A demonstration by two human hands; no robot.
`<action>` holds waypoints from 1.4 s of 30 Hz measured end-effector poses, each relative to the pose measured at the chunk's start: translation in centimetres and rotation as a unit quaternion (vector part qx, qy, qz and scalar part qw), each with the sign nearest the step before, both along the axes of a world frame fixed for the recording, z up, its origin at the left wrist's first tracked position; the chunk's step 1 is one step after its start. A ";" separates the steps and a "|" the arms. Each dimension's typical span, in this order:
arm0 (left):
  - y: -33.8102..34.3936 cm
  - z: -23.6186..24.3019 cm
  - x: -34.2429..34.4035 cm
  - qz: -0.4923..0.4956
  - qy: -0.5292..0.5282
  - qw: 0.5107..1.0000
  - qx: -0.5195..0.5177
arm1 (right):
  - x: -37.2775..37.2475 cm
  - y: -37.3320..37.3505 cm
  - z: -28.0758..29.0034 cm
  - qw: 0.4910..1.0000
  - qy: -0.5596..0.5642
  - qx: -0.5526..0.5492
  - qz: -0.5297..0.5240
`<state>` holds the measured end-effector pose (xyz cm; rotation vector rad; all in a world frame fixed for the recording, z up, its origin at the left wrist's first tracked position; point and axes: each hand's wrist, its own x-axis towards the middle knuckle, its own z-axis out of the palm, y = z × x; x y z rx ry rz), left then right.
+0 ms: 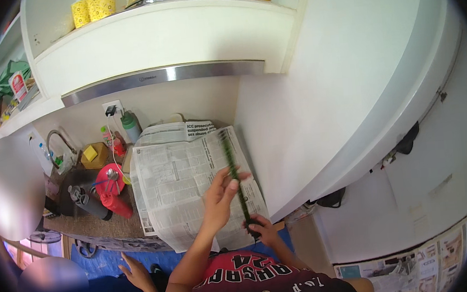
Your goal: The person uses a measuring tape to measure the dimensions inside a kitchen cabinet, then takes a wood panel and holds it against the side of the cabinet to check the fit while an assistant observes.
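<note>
A long, narrow green strip [230,156], dark at its lower end and blurred toward the top, is held over sheets of newspaper [168,189] spread on the counter. My left hand [221,196] grips the strip around its middle, thumb across it and some fingers partly extended. Lower down, my right hand [263,229] holds its dark end, just over the front edge of the paper.
Left of the newspaper are a red bottle [116,206], a grey bottle [89,204], a red plate [108,178] with cutlery and a faucet [55,141]. A shelf [164,36] overhangs the counter; a white panel [350,98] rises at right. Another person's hand [136,274] is at lower left.
</note>
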<state>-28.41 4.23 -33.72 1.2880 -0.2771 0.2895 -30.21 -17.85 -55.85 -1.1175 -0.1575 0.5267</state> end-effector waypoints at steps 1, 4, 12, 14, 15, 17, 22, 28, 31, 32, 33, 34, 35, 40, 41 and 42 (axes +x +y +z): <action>0.2 -0.3 0.8 -0.020 -0.018 0.999 0.046 | 0.3 0.5 0.3 0.999 -0.024 0.010 -0.019; 0.5 -2.8 1.5 -0.059 0.030 0.986 0.153 | 0.6 2.6 3.2 0.994 -0.040 0.058 -0.085; -1.2 -9.5 2.0 -0.186 0.146 0.971 -0.019 | 0.7 7.9 9.0 0.968 -0.155 -0.001 -0.199; -0.9 -9.7 2.4 -0.185 0.153 0.971 -0.020 | 1.0 8.7 8.6 0.961 -0.190 -0.032 -0.198; -0.8 -9.7 2.4 -0.183 0.156 0.970 -0.020 | 1.1 9.0 8.4 0.951 -0.224 -0.056 -0.207; -0.6 -9.2 2.8 -0.163 0.118 0.980 -0.003 | 1.5 9.9 8.4 0.925 -0.294 -0.100 -0.220; -0.6 -8.9 3.5 -0.118 0.080 0.990 -0.013 | 1.4 10.6 10.1 0.901 -0.330 -0.141 -0.242; 2.7 -5.1 4.2 -0.038 0.077 0.996 -0.027 | 3.3 7.4 16.4 0.789 -0.417 -0.347 -0.287; 9.0 -2.7 5.0 -0.029 0.030 0.965 0.259 | 4.5 5.1 22.8 0.813 -0.420 -0.198 -0.352; 10.6 -0.3 4.6 -0.028 0.001 0.925 0.379 | 4.9 4.9 25.4 0.788 -0.463 -0.161 -0.373; 12.1 1.7 4.9 -0.030 -0.031 0.870 0.492 | 5.0 5.1 28.3 0.751 -0.510 -0.098 -0.407; 13.9 2.7 5.6 -0.008 -0.100 0.853 0.512 | 5.1 5.6 31.1 0.718 -0.539 -0.051 -0.437; 15.8 3.9 6.2 0.010 -0.167 0.830 0.531 | 5.3 6.0 32.9 0.681 -0.563 -0.006 -0.468; 20.4 20.1 5.1 0.129 -0.153 0.681 0.704 | 7.3 2.7 33.2 0.748 -0.490 0.034 -0.446; 20.7 22.9 5.3 0.147 -0.201 0.642 0.725 | 7.9 2.2 32.7 0.761 -0.467 0.081 -0.443; 19.8 25.9 5.3 0.151 -0.208 0.618 0.743 | 8.5 1.7 32.4 0.771 -0.443 0.126 -0.439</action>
